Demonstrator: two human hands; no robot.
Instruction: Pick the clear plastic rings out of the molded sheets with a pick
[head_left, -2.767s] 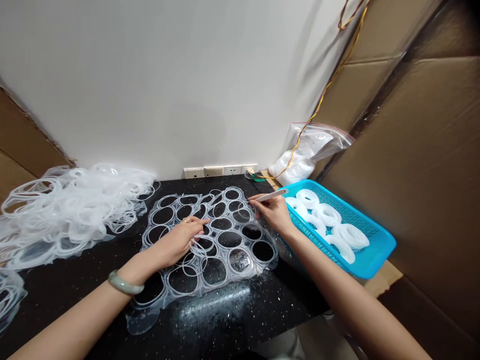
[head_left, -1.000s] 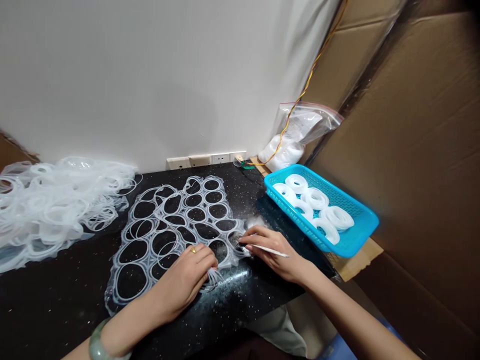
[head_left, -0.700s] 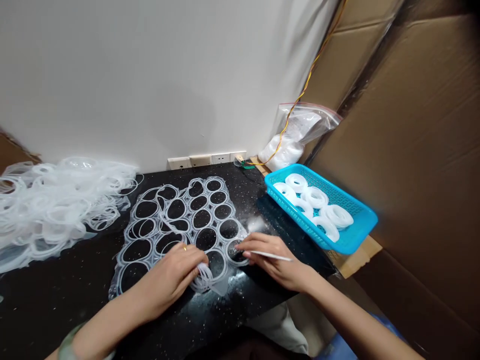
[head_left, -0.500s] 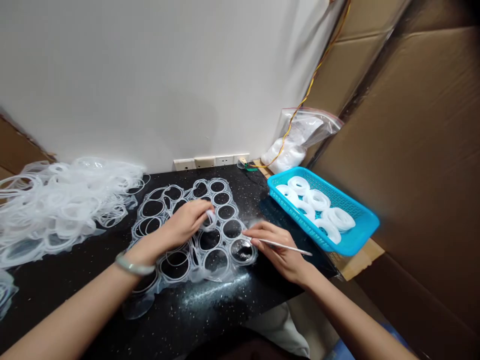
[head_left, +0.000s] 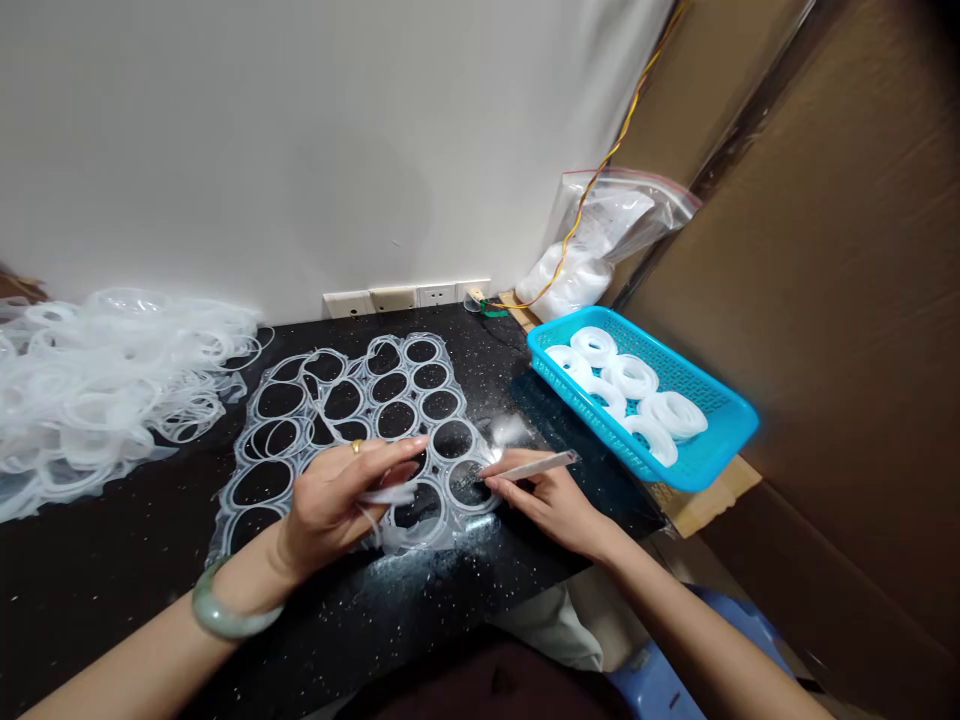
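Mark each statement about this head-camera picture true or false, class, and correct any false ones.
1. The left hand, wearing a pale green bangle, has a gold ring on one finger. True.
2. The right hand holds steel scissors. False: it holds a slim pale stick.
3. A bright blue plastic basket holds coils of white rings. True.
4. A clear plastic sheet with round holes lies inside the basket. False: it lies on a black speckled tabletop.
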